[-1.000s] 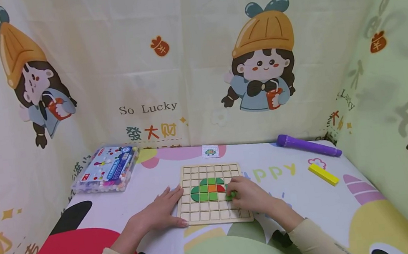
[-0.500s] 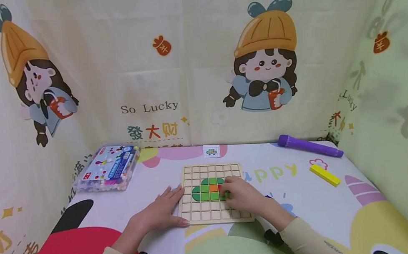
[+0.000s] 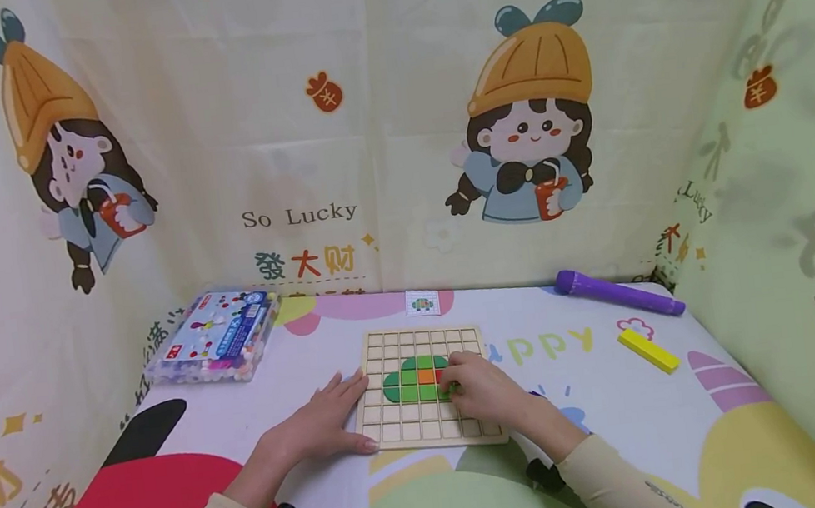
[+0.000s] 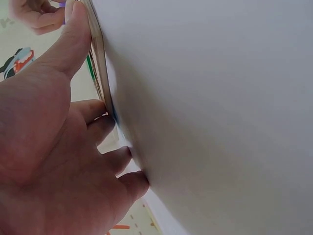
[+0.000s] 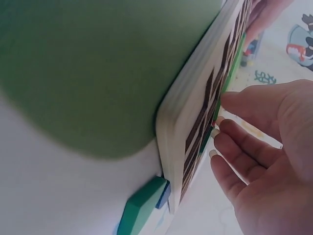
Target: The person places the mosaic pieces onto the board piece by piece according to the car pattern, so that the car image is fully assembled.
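Note:
A square wooden grid board lies on the table, with green, orange and red tiles filling part of its middle. My left hand steadies the board's left side, thumb at the near left corner and fingers spread along the edge; the left wrist view shows the thumb against the rim. Over the right end of the coloured patch, my right hand pinches a green tile down at the grid. In the right wrist view the thumb and bent fingers meet at the board's face, partly hiding the tile.
A pattern card lies beyond the board. A clear box of beads stands at back left, a purple tube and yellow block at right. A green block and a blue one lie beside the board.
My right hand has moved slightly left with the green tile, from the board's right part to the end of the coloured patch, then stayed there. My left hand has kept its place.

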Action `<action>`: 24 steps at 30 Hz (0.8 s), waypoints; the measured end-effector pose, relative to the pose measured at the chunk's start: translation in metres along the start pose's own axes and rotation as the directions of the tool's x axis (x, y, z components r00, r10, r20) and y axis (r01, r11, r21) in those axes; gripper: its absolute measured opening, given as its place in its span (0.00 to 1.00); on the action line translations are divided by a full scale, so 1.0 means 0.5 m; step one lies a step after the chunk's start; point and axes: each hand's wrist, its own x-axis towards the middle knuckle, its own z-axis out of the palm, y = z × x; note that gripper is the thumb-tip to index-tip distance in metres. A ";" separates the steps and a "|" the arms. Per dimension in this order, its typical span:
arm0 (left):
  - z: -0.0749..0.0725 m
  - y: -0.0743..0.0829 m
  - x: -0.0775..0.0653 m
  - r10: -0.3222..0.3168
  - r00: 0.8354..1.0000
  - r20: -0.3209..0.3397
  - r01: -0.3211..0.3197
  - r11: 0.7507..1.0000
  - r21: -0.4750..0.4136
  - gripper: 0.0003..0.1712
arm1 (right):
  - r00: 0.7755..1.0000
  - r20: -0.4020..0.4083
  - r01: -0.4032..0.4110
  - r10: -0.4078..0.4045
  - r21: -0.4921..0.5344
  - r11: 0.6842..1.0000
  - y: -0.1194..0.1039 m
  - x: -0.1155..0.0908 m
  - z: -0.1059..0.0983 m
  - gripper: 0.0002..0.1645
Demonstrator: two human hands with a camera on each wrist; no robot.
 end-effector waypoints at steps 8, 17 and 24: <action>0.005 -0.006 0.006 -0.009 1.000 0.002 0.009 1.000 0.009 0.62 | 1.000 0.012 -0.002 0.001 0.016 1.000 0.014 -0.023 -0.019 0.12; 0.008 -0.008 0.007 -0.006 1.000 0.001 0.006 1.000 0.016 0.62 | 1.000 -0.010 -0.014 0.014 0.031 0.999 0.055 -0.068 -0.034 0.12; 0.004 -0.005 0.005 -0.009 1.000 0.000 0.009 1.000 0.010 0.62 | 0.999 0.032 0.032 -0.033 0.040 0.999 0.073 -0.101 -0.060 0.12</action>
